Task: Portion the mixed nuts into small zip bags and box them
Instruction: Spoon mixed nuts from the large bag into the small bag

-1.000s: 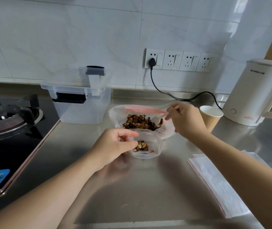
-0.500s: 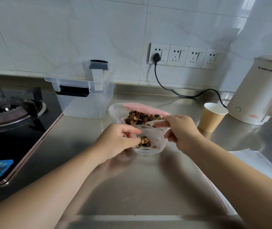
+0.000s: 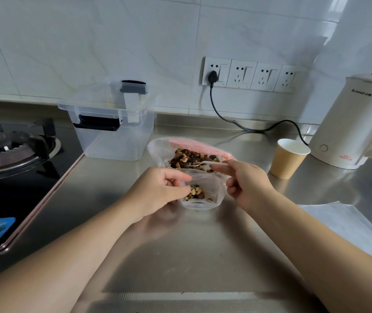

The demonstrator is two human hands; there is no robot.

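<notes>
Clear small zip bag [image 3: 203, 193] stays pinched open by my left hand [image 3: 158, 193]. My right hand [image 3: 246, 184] grips a white plastic spoon [image 3: 205, 164] in the nuts; next, I'd tip a scoop in.

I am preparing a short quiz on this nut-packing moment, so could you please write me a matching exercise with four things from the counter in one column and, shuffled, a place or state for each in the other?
Things
1. small bag
2. spoon
3. paper cup
4. plastic box

Places or states
A. stands beside the kettle
B. held open by the left hand, a few nuts inside
C. next to the stove, its lid leaning on it
D. pinched in the right hand, its tip over the large bag of nuts

Pairs: 1-B, 2-D, 3-A, 4-C
</notes>
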